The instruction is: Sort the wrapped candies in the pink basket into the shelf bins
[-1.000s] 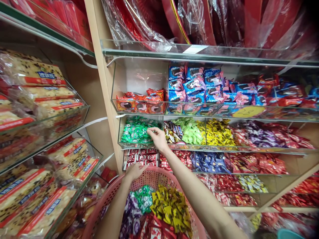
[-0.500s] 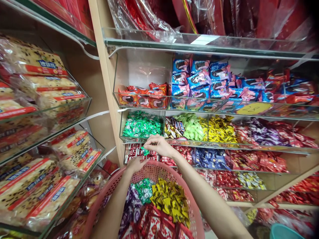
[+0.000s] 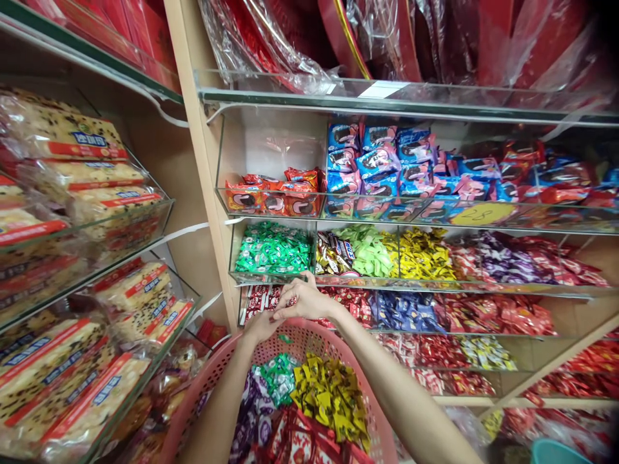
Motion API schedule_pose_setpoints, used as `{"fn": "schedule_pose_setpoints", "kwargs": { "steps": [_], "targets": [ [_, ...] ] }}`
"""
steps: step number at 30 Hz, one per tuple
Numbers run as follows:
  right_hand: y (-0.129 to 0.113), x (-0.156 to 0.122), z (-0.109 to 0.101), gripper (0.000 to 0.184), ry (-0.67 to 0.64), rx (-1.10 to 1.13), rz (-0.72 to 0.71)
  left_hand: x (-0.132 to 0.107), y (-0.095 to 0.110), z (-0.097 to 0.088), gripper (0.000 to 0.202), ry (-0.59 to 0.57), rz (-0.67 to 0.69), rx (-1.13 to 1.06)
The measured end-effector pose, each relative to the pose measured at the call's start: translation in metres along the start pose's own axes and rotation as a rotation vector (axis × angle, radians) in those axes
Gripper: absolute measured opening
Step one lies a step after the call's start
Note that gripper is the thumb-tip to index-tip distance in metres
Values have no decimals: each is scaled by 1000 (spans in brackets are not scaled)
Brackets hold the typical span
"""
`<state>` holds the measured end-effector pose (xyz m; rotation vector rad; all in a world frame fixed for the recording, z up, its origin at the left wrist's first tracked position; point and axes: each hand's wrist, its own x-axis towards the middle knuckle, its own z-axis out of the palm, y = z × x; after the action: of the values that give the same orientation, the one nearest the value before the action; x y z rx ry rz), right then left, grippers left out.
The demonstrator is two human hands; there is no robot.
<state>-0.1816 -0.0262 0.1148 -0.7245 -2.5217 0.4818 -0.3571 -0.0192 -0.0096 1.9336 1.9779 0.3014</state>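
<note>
Rests left hand (image 3: 260, 327) on, hangs right hand (image 3: 305, 303) over, pink perforated plastic basket (image 3: 322, 331) — already loaded with yellow-wrapped sweets (image 3: 333, 394); cannot tell fingers pinching or spread — leaves green-wrapped sweets (image 3: 274, 249) beyond basket.

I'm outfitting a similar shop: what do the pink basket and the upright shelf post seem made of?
The pink basket looks like satin plastic, judging by its regular moulded holes. The upright shelf post seems matte wood or laminate, given its pale tan colour.
</note>
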Motion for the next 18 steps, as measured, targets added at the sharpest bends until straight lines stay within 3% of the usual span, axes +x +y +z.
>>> {"fn": "schedule_pose_setpoints", "kwargs": {
  "steps": [6,12,16,18],
  "targets": [
    [-4,1,1,27,50,4,-3,-2,1,-1,61,34,29,-21],
    [-13,32,-20,27,141,36,208,-3,1,-1,63,64,54,11],
    [-9,54,-35,14,250,-272,170,-2,0,1,64,87,61,56],
    [-5,61,-37,17,236,-455,176,-2,-1,2,63,92,63,64]
  ]
}}
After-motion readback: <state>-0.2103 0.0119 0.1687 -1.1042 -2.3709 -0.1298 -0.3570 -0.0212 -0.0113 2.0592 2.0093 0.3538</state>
